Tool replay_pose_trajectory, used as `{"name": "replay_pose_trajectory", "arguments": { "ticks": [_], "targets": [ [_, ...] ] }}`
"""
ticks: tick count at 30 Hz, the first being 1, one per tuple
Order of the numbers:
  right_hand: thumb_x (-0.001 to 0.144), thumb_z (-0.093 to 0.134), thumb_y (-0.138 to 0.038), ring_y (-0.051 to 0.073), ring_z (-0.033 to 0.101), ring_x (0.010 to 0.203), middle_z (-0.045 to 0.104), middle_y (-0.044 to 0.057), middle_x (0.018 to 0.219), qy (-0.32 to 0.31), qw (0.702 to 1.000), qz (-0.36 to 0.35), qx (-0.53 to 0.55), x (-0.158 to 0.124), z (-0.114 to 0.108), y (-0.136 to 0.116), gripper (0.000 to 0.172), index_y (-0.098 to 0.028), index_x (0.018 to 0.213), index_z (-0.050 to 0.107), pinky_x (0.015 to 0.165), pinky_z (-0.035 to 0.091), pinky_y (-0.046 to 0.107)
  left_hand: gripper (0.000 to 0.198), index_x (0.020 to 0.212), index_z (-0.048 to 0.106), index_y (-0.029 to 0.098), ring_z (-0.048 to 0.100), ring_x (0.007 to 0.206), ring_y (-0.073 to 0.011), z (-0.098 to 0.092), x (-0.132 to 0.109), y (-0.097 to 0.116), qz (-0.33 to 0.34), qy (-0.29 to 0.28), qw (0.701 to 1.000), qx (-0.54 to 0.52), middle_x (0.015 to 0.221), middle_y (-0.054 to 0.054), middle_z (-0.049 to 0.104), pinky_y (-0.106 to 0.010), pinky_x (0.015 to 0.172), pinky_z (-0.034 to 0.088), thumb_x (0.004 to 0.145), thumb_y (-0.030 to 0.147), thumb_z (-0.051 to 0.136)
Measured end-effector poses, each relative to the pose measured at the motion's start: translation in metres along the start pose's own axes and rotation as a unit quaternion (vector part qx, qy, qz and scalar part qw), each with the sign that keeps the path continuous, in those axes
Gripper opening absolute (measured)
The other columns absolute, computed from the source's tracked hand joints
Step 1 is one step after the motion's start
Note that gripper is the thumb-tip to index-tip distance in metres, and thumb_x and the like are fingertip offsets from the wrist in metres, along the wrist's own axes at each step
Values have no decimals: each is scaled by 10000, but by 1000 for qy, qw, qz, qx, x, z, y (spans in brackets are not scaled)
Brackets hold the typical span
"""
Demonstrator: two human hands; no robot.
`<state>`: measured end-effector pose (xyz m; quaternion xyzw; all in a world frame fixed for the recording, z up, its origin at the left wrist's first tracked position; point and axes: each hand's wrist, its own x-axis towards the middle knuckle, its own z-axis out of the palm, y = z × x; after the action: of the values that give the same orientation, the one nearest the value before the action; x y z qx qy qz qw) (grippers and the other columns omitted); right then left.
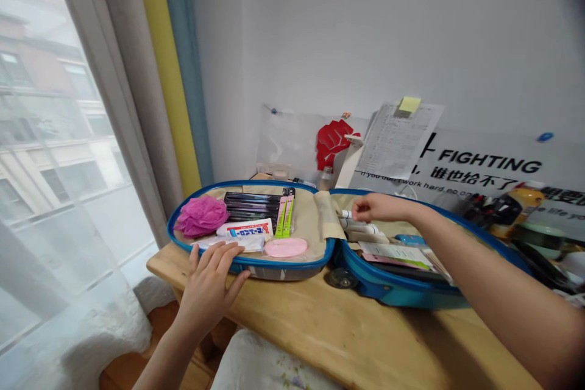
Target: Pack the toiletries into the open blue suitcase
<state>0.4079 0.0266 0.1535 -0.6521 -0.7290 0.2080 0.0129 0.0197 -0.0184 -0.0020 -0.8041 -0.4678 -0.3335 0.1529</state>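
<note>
The right hand (379, 207) reaches in over the open case, its fingers curled and its thumb close to the tip of a slim white tube (346, 214); whether it actually grips the tube, I cannot tell. That tube lies with other white tubes (359, 227) in the right half of an open blue hard-shell suitcase (388, 283), beside printed paper leaflets (395, 254). The left hand (210, 283) is open, its fingers spread and resting at the near blue rim of the suitcase's left half. Just beyond those fingers lie a flat white packet (233, 244) and a white toothpaste tube with blue and red print (244, 230). A smooth pink oval soap (286, 247) sits beside them, with a puffy magenta mesh bath sponge (201, 216), dark slim boxes (251, 205) and two lime-and-pink sticks (284, 213) packed behind. A beige fabric flap (329, 214) lies across the hinge between the halves. The suitcase lies open on a pale wooden surface (365, 329), one black caster wheel (341, 278) showing. Behind it, a red fist-shaped cutout (333, 143) and a paper sheet with a yellow sticky note (397, 140) stand before a "FIGHTING" poster (489, 164).
</note>
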Motion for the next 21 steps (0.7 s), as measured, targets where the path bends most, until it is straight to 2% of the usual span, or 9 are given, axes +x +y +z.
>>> {"name": "replay_pose_trajectory", "arguments": {
  "ticks": [3,6,10,17,21],
  "targets": [
    [554,703,-436,178,607,738,678,25,776,-70,997,20,-29,-22,17,25,328,-190,767,666,671,441,271,343,1164,580,221,549,1136,-284,0,0,-1,1,1,1000,1,1182,-94,651,-540,1120,144,863,380,545],
    [540,679,-362,208,618,796,689,44,855,-92,993,46,-54,-33,32,39,327,-188,816,667,680,440,285,348,1166,573,211,546,1140,-287,1,0,-1,3,0,1000,3,1185,-93,650,-542,1120,133,862,379,549],
    [561,626,-279,225,606,833,676,57,894,-80,991,62,-84,-37,42,46,275,-187,820,635,682,423,299,351,1166,575,206,555,1129,-286,1,0,-1,2,2,1000,5,1172,-95,655,-546,1117,145,863,380,546],
    [591,607,-236,210,585,764,655,46,791,-67,990,65,-105,-34,45,49,141,-224,731,593,625,384,299,334,1156,591,220,560,1129,-280,-1,1,1,-2,2,1000,2,1169,-92,658,-543,1118,159,864,374,538],
    [555,623,-236,196,563,712,627,25,732,-54,991,67,-103,-32,48,49,164,-208,713,585,595,363,287,330,1156,585,222,553,1133,-281,-1,0,0,1,4,1000,0,1171,-90,656,-541,1120,152,867,375,540]
  ]
}}
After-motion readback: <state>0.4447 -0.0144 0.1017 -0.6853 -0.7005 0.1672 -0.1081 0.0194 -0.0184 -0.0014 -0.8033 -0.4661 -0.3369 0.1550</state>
